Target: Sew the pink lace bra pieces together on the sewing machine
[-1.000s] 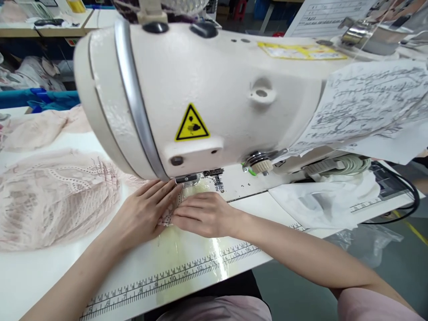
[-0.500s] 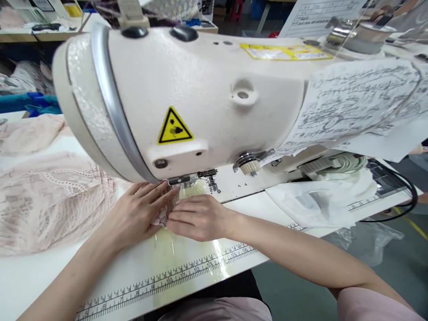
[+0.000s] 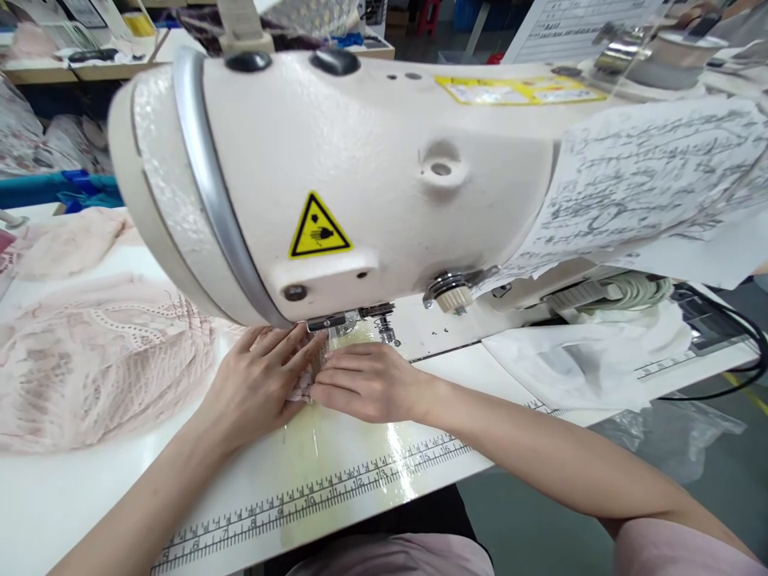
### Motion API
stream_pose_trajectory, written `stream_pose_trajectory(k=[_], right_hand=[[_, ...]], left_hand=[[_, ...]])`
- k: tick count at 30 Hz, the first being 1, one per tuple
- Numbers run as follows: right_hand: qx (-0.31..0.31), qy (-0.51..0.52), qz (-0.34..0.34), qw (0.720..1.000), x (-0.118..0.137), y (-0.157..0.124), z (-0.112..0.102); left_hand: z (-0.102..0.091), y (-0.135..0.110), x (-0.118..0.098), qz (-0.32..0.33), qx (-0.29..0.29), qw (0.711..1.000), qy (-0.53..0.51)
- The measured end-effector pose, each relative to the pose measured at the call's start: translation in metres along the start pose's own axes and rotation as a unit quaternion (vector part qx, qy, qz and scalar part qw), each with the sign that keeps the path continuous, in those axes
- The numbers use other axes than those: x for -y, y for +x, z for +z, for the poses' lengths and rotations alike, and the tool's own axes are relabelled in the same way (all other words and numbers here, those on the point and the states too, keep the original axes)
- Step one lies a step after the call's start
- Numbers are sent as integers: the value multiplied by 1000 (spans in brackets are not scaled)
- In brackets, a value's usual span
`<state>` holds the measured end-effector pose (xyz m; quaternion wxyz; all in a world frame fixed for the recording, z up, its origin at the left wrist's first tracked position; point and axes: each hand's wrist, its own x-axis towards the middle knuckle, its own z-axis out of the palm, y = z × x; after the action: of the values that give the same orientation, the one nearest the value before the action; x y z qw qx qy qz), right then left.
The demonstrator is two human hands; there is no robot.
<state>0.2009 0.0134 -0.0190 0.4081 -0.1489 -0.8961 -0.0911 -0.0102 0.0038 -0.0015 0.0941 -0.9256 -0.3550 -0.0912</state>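
A small piece of pink lace (image 3: 304, 378) lies on the white table just in front of the presser foot (image 3: 379, 320) of a cream sewing machine (image 3: 336, 176). My left hand (image 3: 258, 384) rests flat on the lace from the left, fingers stretched toward the needle area. From the right, my right hand (image 3: 366, 382) presses on the same piece, fingers together and lying flat. The fingertips of both hands meet over the lace. Most of the lace is hidden under my hands.
A heap of pink lace fabric (image 3: 90, 352) covers the table's left side. A ruler strip (image 3: 312, 500) runs along the front edge. White cloth (image 3: 588, 360) and a black cable (image 3: 744, 352) lie at the right. Printed paper (image 3: 654, 184) hangs off the machine.
Both hands stay pressed on the lace under the machine head. Only the camera view has shifted slightly.
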Motion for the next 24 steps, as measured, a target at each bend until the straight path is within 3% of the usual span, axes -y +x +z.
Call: stream_pose_trajectory(k=[16, 24], right_hand=[[104, -28, 48, 993, -9, -13, -1], [49, -102, 49, 992, -16, -3, -12]], left_hand=[[-3, 4, -13, -18, -1, 998, 65], [-2, 6, -20, -41, -6, 997, 72]])
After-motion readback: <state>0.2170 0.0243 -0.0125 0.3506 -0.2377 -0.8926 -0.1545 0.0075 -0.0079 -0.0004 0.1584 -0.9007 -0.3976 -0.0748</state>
